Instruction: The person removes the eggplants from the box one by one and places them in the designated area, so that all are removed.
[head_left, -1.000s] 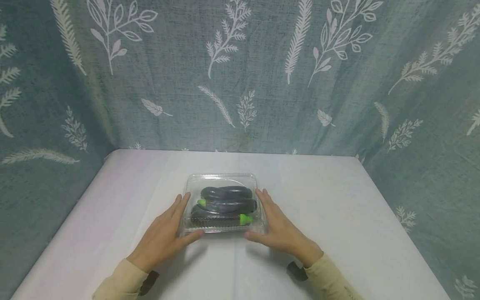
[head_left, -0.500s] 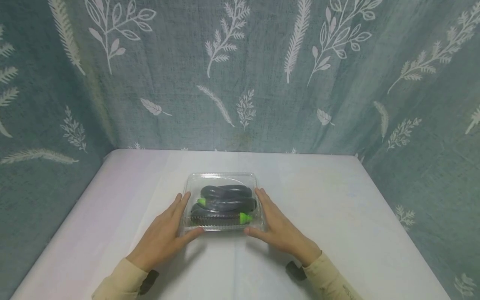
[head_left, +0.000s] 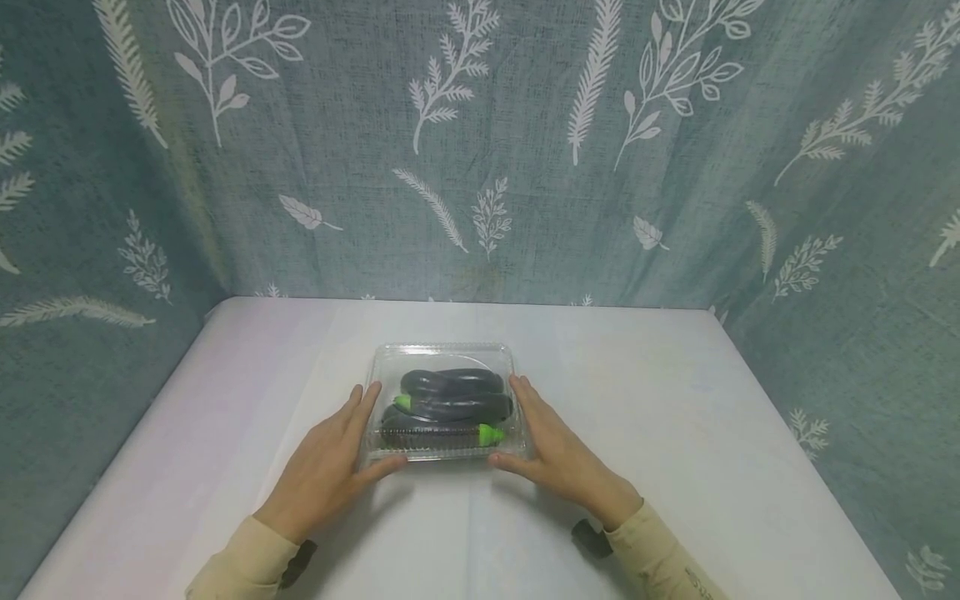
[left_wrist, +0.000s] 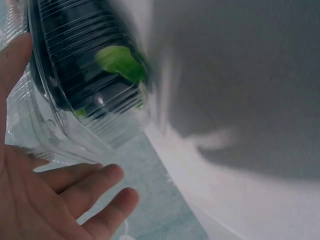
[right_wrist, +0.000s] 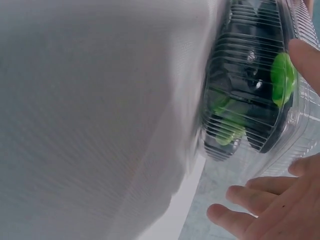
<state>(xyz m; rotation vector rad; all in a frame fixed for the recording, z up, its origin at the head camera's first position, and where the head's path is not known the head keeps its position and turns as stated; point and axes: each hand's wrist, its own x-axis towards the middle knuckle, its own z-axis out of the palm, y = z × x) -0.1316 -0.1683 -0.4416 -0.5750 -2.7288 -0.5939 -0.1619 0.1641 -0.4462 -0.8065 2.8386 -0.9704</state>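
Observation:
A clear plastic clamshell box (head_left: 442,357) sits on the white table in the head view, its lid down. Several dark eggplants (head_left: 457,408) with bright green caps lie inside it. My left hand (head_left: 318,471) touches the box's left side with extended fingers, its thumb at the near left corner. On the opposite side, my right hand (head_left: 562,458) lies along the right wall, thumb at the near right corner. The left wrist view shows the ribbed box wall (left_wrist: 95,130) beside spread fingers. Similarly spread fingers (right_wrist: 250,200) appear beside the box in the right wrist view.
The white tabletop (head_left: 637,375) extends around the box on all sides. A grey-green curtain (head_left: 360,208) with white leaf prints rises behind the table and along both sides. Dark straps (head_left: 592,539) show at both wrists below the beige sleeves.

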